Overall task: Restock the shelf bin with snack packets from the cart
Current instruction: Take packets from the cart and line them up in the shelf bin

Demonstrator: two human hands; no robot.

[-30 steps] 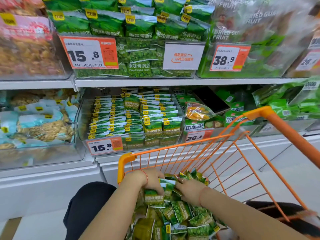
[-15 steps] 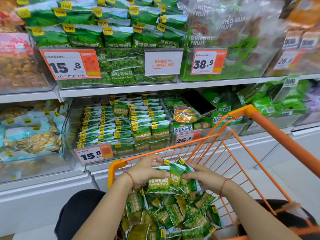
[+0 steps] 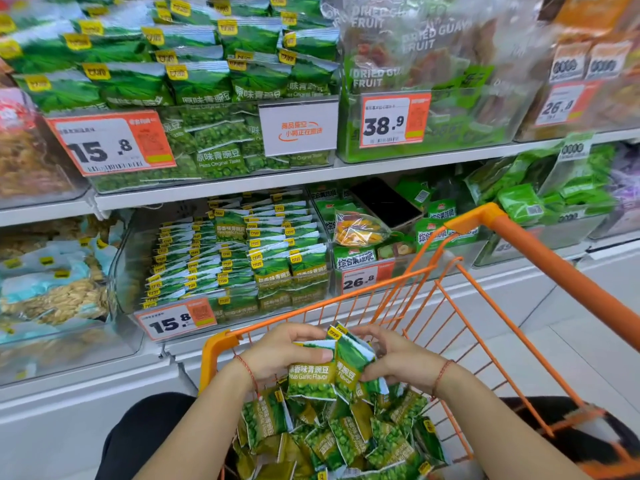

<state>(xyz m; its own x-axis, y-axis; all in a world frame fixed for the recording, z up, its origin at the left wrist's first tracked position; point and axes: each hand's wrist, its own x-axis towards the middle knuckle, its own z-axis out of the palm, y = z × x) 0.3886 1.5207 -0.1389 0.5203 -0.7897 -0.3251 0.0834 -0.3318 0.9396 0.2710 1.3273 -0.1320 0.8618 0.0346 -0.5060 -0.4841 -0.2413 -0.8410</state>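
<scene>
Both hands are sitting just above the orange cart (image 3: pixel 519 244), bunching up a small stack of green pea packets (image 3: pixel 332 368) between them. The left hand (image 3: pixel 280 355) is gripping the stack from its side, thumb lying flat across the front packet right above the "Peas Garlic Flavor" print, fingers curling over the top edge. The right hand (image 3: pixel 398 362) is closing in from the other side, fingers wrapping round the back and lower edge of the same stack, so the packets are getting squeezed upright between the two palms. Each wrist is wearing a thin red string.

Right under the hands, the cart is holding a loose pile (image 3: pixel 346 441) of the same green packets, lying every which way, not touching the held stack as far as I can tell.

The bin (image 3: pixel 121 268) is sitting on the lower shelf straight ahead, above and beyond the hands, well apart from them. It's clear plastic with a 15.8 tag (image 3: pixel 176 320) on its front, and it's already showing neat rows of matching packets standing on edge. Next bin over to the right is carrying a 26.8 tag (image 3: pixel 363 280) and a black phone-like slab (image 3: pixel 386 202) lying on top of the bags.
</scene>
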